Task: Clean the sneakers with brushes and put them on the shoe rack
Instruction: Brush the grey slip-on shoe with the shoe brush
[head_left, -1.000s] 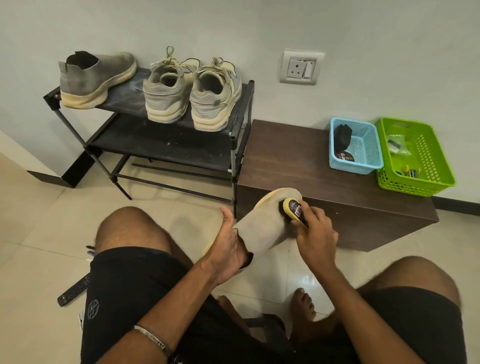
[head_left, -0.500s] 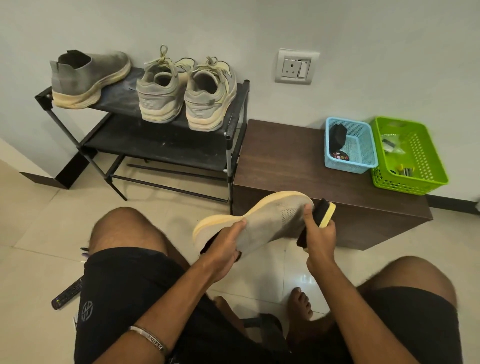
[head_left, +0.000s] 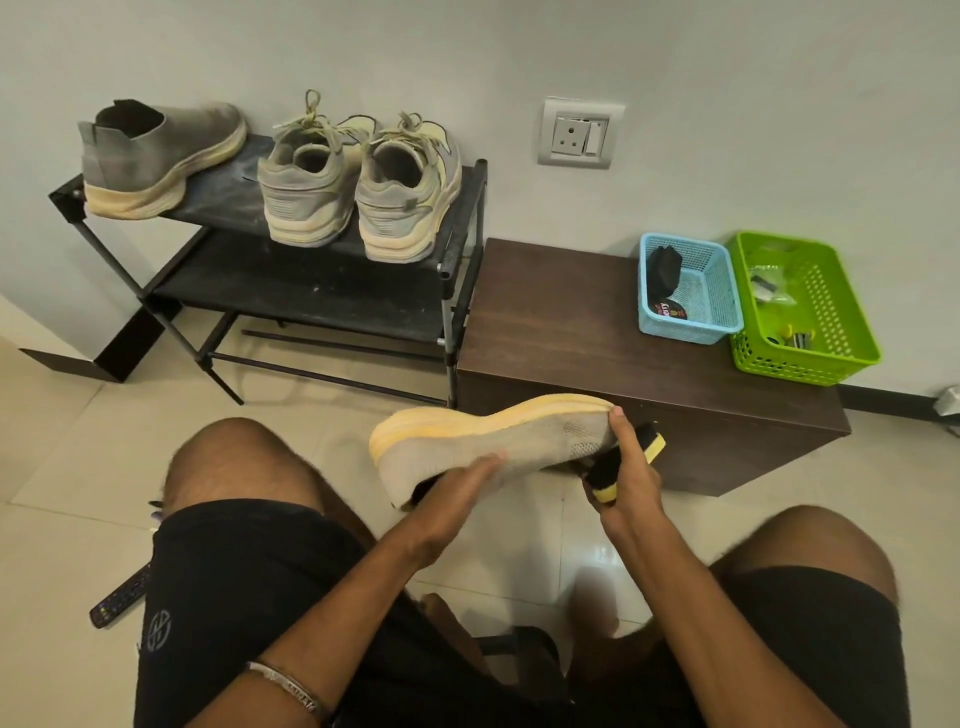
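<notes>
A grey knit sneaker (head_left: 498, 441) with a yellow sole lies on its side in front of me, sole edge up, toe to the right. My left hand (head_left: 457, 493) holds it by the opening at the heel end. My right hand (head_left: 628, 478) grips a black and yellow brush (head_left: 623, 462) and its forefinger touches the toe. On the top shelf of the black shoe rack (head_left: 311, 291) stand the matching grey sneaker (head_left: 156, 156) and a laced grey pair (head_left: 358, 187).
A dark wooden bench (head_left: 597, 332) stands right of the rack, carrying a blue basket (head_left: 691, 291) and a green basket (head_left: 805, 306) with small items. A wall socket (head_left: 579, 135) is above. A remote control (head_left: 119, 597) lies on the tiled floor by my left thigh.
The sneaker has turned from toe-up to lying level on its side. The brush has come off the upper and moved to the toe end. My left hand has shifted along the heel opening.
</notes>
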